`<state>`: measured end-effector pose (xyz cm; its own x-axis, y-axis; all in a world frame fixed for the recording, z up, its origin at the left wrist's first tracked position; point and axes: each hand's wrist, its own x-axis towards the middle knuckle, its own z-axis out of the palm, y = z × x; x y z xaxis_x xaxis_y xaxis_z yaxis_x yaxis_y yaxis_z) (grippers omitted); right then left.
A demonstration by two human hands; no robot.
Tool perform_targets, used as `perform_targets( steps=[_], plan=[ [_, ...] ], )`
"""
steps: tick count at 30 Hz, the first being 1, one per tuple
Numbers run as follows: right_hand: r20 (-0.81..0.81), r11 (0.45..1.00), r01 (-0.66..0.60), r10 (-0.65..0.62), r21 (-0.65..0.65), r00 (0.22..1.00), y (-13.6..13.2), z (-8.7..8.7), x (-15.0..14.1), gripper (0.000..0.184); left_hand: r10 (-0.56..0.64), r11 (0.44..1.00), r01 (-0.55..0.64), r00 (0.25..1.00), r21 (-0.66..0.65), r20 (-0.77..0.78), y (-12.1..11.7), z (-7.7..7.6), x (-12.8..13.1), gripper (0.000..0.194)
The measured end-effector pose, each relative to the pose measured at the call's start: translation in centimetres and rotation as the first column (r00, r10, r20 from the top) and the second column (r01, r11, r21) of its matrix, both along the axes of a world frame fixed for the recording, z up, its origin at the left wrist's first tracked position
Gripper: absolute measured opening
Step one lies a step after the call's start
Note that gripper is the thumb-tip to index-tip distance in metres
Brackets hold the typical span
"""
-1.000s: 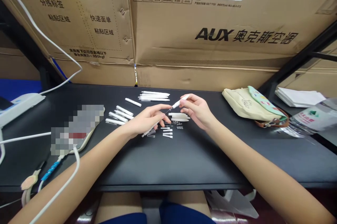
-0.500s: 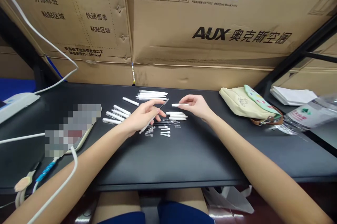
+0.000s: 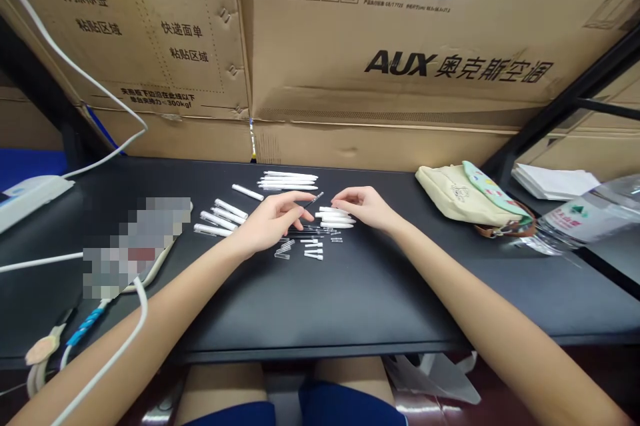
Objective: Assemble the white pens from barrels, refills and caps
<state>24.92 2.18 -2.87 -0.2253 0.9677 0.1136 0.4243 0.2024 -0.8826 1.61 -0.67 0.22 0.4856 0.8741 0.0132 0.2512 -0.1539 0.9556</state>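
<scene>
My left hand [image 3: 270, 219] is closed loosely around a thin clear rod like a pen refill [image 3: 317, 199], whose end sticks out past the index finger. My right hand [image 3: 365, 206] has its fingertips on a white pen barrel piece [image 3: 326, 210], low over the table. Just in front of it lie more white pointed barrel pieces [image 3: 337, 225]. Below the hands are dark thin refills [image 3: 320, 232], small white plugs [image 3: 313, 251] and short clear pieces [image 3: 283, 252]. Left of my left hand, several white tubes [image 3: 220, 221] lie side by side.
White pens [image 3: 287, 179] lie at the back of the black table [image 3: 325, 306]. A phone-like device [image 3: 137, 246] with cables is at left, beside a power strip [image 3: 33, 196]. At right are a cream pouch [image 3: 450, 196] and a water bottle [image 3: 585, 219]. Large cartons [image 3: 400, 99] stand behind.
My right hand has moved down and slightly left, bringing the white barrel piece to the row of similar ones. My left hand stays nearly in place; its clear rod has shifted slightly.
</scene>
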Motion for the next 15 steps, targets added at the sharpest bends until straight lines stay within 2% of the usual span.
perform_targets(
  steps=[7,15],
  plan=[
    [-0.001,0.999,0.001,-0.001,0.034,1.0,0.17,-0.32,0.07,0.028,-0.009,0.998,0.012,0.999,0.062,-0.048,-0.24,0.19,0.06,0.041],
    [-0.005,0.998,-0.003,0.003,0.06,1.0,0.09,-0.39,0.08,0.024,-0.028,0.998,0.032,0.997,0.063,-0.066,-0.18,0.17,0.09,0.04]
  ],
)
